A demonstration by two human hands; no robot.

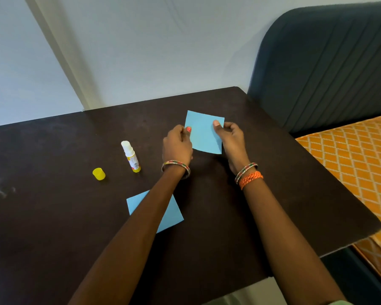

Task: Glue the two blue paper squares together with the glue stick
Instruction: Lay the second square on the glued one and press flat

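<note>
One blue paper square [204, 133] is held up above the dark table [273, 194]. My left hand [177, 145] pinches its left edge, and my right hand [231, 139] pinches its right edge with the thumb on the front. The second blue paper square [173, 213] lies flat on the table nearer to me, partly hidden under my left forearm. The glue stick [130, 156] stands upright to the left of my left hand, uncapped, with its white glue showing. Its yellow cap [99, 173] sits on the table further left.
The table's far edge meets a pale wall. To the right stands a dark blue padded headboard [328, 62] and an orange patterned bedcover [356, 164], close to the table's right edge.
</note>
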